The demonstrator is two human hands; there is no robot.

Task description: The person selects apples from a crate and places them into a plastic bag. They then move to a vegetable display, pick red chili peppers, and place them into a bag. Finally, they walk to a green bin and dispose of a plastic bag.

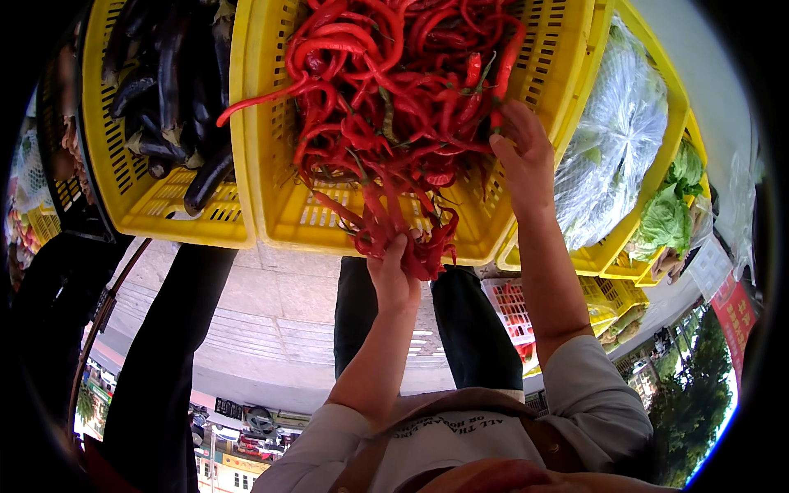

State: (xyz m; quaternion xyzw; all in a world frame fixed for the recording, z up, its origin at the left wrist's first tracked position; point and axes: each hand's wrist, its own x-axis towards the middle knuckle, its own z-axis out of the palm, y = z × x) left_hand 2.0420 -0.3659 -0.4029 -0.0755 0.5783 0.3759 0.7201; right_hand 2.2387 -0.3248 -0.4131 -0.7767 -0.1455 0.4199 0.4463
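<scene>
A yellow plastic crate (308,234) in front of me holds a big heap of long red chili peppers (411,90). At its near edge my left hand (394,275) is closed around a bunch of red chili peppers (423,246), their tips and stems fanning out past the fingers. On the heap's right side my right hand (526,164) pinches a single long chili pepper (507,66) near its lower end. That pepper points up toward the far side of the crate. Some of my right fingers are hidden behind the hand.
To the left, a yellow crate (140,209) holds dark eggplants (170,74). On the right stand a plastic-wrapped bundle of greens (612,140) and leafy green vegetables (664,220). A white basket (509,308) sits low beside my leg. Another person's dark-clothed leg (173,329) is at the left.
</scene>
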